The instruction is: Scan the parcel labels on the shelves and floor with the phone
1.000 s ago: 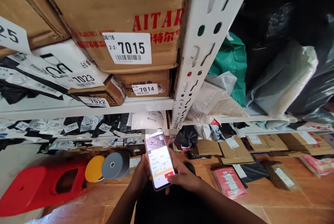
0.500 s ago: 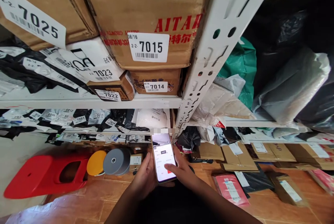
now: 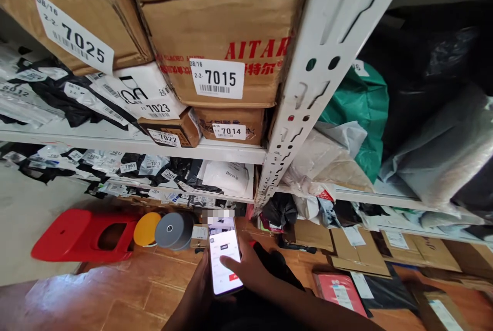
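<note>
My left hand holds a smartphone upright, its lit screen facing me with a red button low on it. My right hand rests against the phone's right edge, a fingertip touching the screen near its middle. Both hands hover low above the tiled floor, in front of a white metal shelving rack. A dark lump under my right hand is partly hidden.
Labelled cartons 7015, 7014, 7025 and bagged parcels fill the shelves. A red plastic stool lies on its side at left beside yellow and grey rolls. Flat cartons and a red parcel litter the floor at right.
The view has swung up and to the right, so the phone and hands sit lower in frame. The phone's screen changed, and my right finger moved from the red button onto mid-screen.
</note>
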Demonstrator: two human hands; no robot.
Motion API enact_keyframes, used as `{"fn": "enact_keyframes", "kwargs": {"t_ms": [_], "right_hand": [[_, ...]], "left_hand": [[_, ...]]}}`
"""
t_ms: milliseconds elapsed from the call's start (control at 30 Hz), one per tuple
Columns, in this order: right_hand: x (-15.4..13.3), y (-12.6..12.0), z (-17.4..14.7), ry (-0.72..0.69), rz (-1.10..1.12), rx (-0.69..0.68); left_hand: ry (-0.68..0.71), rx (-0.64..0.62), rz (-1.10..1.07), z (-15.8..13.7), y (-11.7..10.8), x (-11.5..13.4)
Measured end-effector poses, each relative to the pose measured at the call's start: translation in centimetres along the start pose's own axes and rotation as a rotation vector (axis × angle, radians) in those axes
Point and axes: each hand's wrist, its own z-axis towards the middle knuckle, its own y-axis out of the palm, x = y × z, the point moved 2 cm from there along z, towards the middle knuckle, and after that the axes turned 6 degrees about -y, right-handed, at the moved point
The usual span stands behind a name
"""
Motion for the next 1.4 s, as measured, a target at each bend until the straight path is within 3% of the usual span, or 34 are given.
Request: {"fn": "enact_keyframes", "kwargs": {"t_ms": [133,300,400,567,700,833,1133,1300,1400], "right_hand": [[1.0,0.4,-0.7,0.045,0.025,-0.09],[1.0,2.2,-1.5,0.059,0.079,-0.169],[0.4,4.8,-1.6,0.038,0.1,-0.136],[0.2,11.0,-1.8,-0.019,0.133,-0.029],[0.8,15.9,-2.6,-0.086,0.114,0.086],[1.1,19.2,-4.0,-0.141,0.101,0.166],[1.6,21.1,-7.5,-0.199,0.159,-0.03],[2.1,21.2,-8.4,-0.228,0.134,-0.014],[1.7,21.0,-9.0,-0.235,0.134,-0.016]], "left_hand": [[-0.09,0.134,-0.128,-1.1,-0.3,-3.3],[-0.074,0.274,-0.324,-2.3,-1.0,-6.1],[0.002,0.2,-0.322,-3.7,-2.8,-5.8],[0.143,-0.021,-0.189,-7.5,-7.4,-2.1],[0.139,-0.167,-0.084,-10.2,-11.3,-0.1],[0.124,-0.275,-0.011,-12.3,-14.3,0.3],[0.172,-0.373,-0.056,-14.4,-17.1,0.2],[0.183,-0.464,-0.069,-14.7,-17.2,0.0],[0.159,-0.435,-0.036,-14.8,-16.7,-0.2]]}}
